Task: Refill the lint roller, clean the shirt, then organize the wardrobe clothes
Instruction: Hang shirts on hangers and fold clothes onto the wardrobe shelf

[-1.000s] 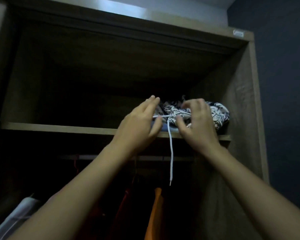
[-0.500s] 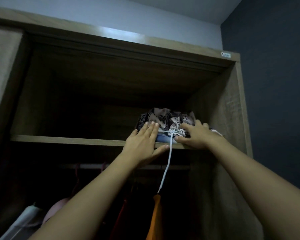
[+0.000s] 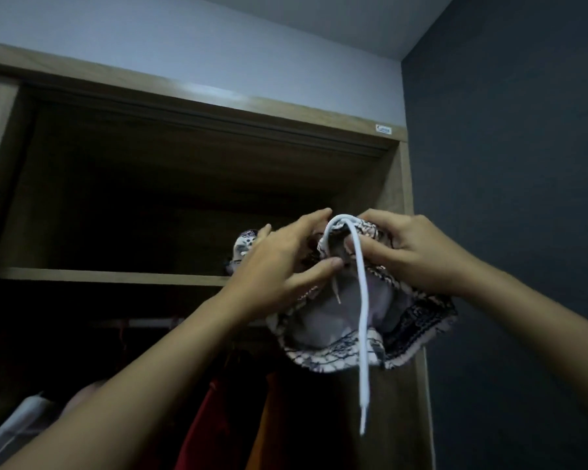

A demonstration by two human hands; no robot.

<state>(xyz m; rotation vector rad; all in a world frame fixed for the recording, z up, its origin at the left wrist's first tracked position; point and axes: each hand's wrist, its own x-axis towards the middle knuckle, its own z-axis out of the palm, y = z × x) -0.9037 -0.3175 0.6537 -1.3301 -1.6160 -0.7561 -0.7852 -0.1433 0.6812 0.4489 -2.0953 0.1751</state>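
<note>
Wood-grain wardrobe fills most of the view, open front, dim inside; dark blue-grey wall on its right. One upper shelf runs across, one rail just under it. Three hanging garments countable below: white one far left, red one and orange one side by side near centre; anything more down there is too dark to tell. Task item: one patterned black-and-white garment, looks like drawstring shorts, held in the air in front of the shelf's right end, at shelf height, lower part sagging below the shelf edge, pale lining showing. Patterned fabric also sits on the shelf behind the left hand; same piece or a second one, cannot tell. Two hands, both on the waistband. Left hand: thumb below, fingers above, narrow gap, pinching the gathered fabric from the left. Right hand: fingers curled over the top edge, thumb tucked under, closed tight round the waistband from the right. Hands close together, nearly touching at the fingertips. One white drawstring loops over the waistband between them; the long end hangs straight down past the hem, a short end shows just below the left thumb. One small label sticker on the wardrobe's top-right corner, text unreadable.
</note>
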